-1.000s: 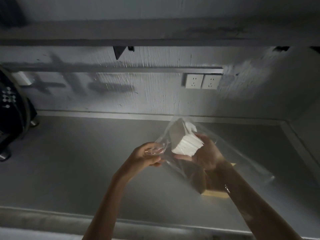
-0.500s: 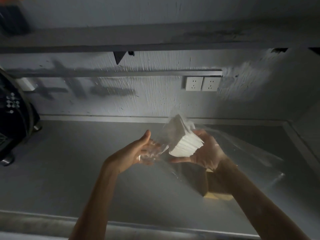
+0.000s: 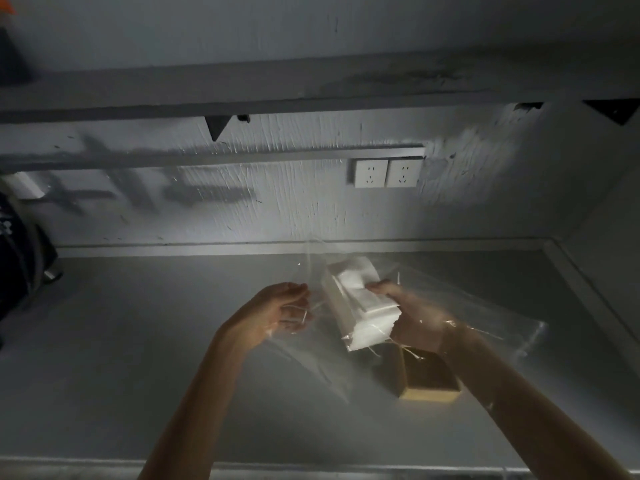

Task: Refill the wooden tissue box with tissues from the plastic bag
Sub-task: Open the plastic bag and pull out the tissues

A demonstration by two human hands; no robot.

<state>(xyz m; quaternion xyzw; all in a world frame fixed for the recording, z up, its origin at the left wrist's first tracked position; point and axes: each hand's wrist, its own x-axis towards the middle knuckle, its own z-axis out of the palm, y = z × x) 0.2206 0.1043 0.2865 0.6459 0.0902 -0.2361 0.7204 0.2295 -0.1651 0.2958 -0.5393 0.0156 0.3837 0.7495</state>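
Observation:
A white stack of tissues point(image 3: 360, 303) sits inside a clear plastic bag point(image 3: 485, 317), held up over the grey counter. My right hand point(image 3: 412, 317) is inside the bag and grips the stack from its right side. My left hand point(image 3: 273, 315) pinches the bag's open edge to the left of the stack. The wooden tissue box point(image 3: 426, 379) lies on the counter just below my right wrist, partly hidden by the hand and the bag.
The grey counter point(image 3: 138, 358) ends at a wall with two white sockets point(image 3: 386, 173). A shelf point(image 3: 311, 84) runs above. A dark appliance point(image 3: 20, 258) stands at the left edge, and a side wall closes the right.
The tissue stack has tilted and dropped slightly lower and to the right in my right hand. My left hand shifted its grip on the bag's edge, pulling it left.

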